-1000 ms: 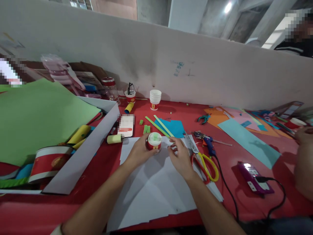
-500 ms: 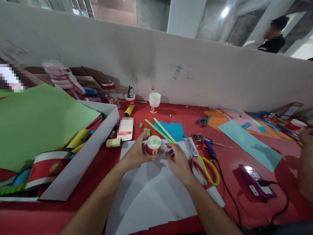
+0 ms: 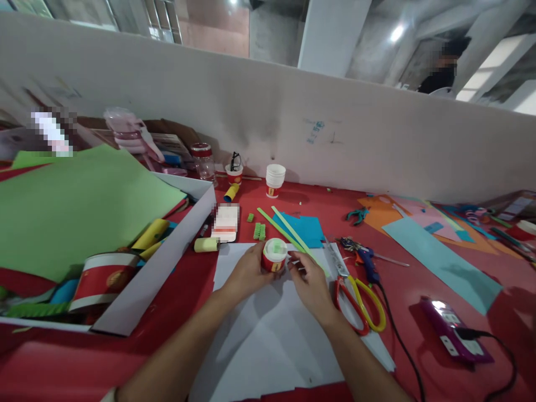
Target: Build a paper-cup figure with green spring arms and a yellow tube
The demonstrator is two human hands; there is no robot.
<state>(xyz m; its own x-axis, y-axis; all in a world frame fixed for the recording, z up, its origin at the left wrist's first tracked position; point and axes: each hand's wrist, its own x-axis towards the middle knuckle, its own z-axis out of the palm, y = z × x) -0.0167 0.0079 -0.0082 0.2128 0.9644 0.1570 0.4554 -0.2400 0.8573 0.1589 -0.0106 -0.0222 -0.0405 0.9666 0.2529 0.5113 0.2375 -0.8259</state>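
Observation:
My left hand (image 3: 246,272) is wrapped round the left side of a small red and white paper cup (image 3: 274,264). A pale green piece (image 3: 277,246) shows at the top of the cup. My right hand (image 3: 310,279) is close by the cup's right side, fingers bent and somewhat apart; whether a fingertip touches the cup I cannot tell. Both hands are over a white sheet (image 3: 272,329). Just beyond the cup lie green crimped paper pieces (image 3: 259,231), light green strips (image 3: 281,228) and blue paper (image 3: 307,228).
Scissors (image 3: 360,306) and a glue gun (image 3: 367,264) with a black cord lie to the right, near a purple device (image 3: 454,330). Stacked cups (image 3: 275,180) stand by the wall. A white box (image 3: 125,312) holds green paper at left. Pliers (image 3: 357,215) lie farther back.
My left hand has closed round the cup, its thumb no longer stretched out in front. The right fingers have come nearer the cup. The whole view has shifted slightly.

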